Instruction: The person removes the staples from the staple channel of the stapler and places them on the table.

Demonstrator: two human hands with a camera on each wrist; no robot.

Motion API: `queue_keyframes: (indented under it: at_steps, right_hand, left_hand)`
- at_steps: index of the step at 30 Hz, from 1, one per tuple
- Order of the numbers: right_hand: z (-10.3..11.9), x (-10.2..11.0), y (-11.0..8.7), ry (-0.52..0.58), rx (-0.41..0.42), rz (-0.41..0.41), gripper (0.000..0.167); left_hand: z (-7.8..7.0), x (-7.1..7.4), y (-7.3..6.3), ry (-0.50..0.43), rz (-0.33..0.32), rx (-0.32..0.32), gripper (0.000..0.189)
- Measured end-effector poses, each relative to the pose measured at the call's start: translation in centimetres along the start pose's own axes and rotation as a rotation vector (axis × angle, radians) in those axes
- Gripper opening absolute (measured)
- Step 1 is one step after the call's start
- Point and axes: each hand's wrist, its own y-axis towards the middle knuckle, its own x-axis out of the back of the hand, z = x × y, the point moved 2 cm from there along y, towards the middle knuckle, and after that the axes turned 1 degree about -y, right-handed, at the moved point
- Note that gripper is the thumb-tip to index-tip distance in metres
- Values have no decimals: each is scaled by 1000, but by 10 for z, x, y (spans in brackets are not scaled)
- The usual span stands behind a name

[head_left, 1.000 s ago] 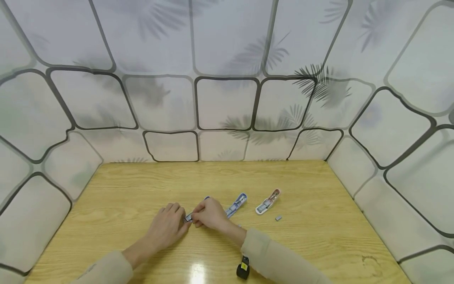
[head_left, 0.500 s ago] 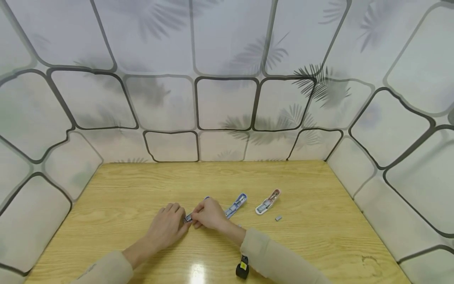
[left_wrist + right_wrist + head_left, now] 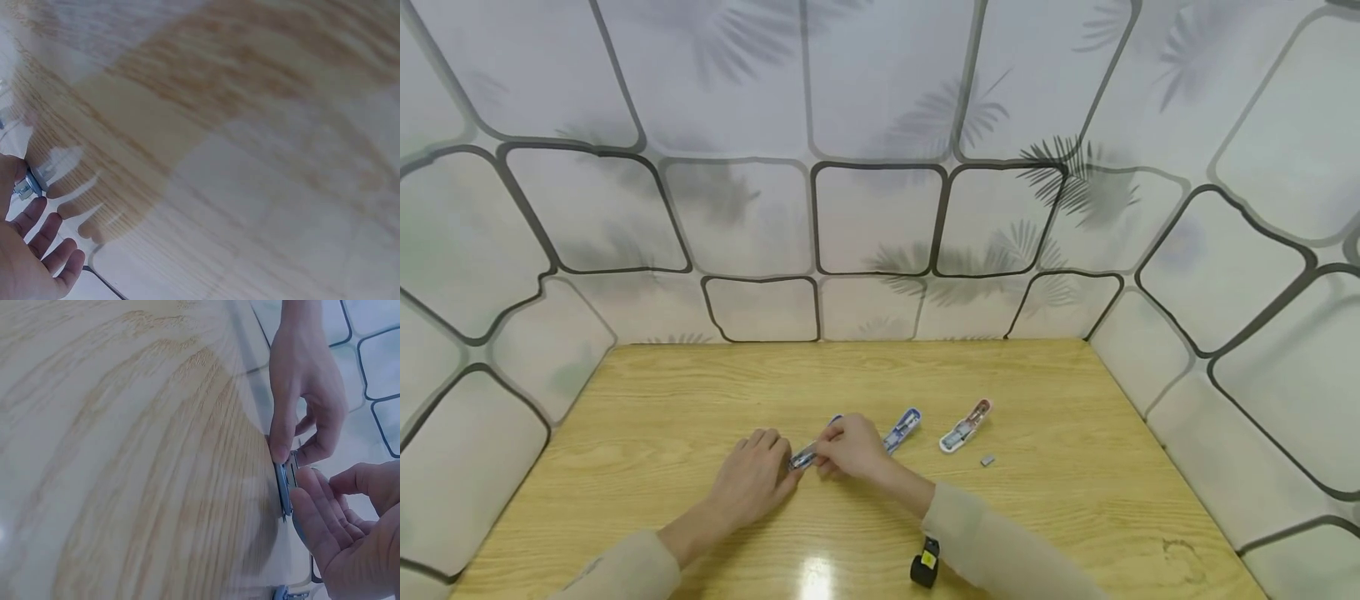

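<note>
A blue-and-white stapler (image 3: 802, 457) lies opened and slanted on the table between the two hands. My left hand (image 3: 752, 482) rests at its near end, the thumb and index finger gripping that end, as the left wrist view shows with the stapler's end (image 3: 30, 185). My right hand (image 3: 853, 448) pinches it further along, thumb against fingertips, and covers its middle. In the right wrist view the stapler (image 3: 284, 487) stands on its side edge-on, with the right hand's fingers (image 3: 319, 512) along its far part.
A second blue stapler (image 3: 902, 428) lies right of the right hand, partly hidden by it. Further right are a pink-and-white stapler (image 3: 966, 427) and a small grey block (image 3: 988, 460) like a strip of staples. A black device (image 3: 925, 564) with a yellow label is by the right cuff.
My right hand has slid slightly right along the stapler, uncovering more of its metal part. The left hand stays in place.
</note>
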Motion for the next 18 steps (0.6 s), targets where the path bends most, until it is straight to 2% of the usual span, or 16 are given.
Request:
queue_keyframes:
  at_steps: [10,18]
  right_hand:
    - [-7,10,-14,62,-25,55,11]
    - [-15,3,-26,71,-83,95,10]
  left_hand:
    - [-1,1,1,-22,29,29,30]
    - [-1,1,1,-24,27,24,29]
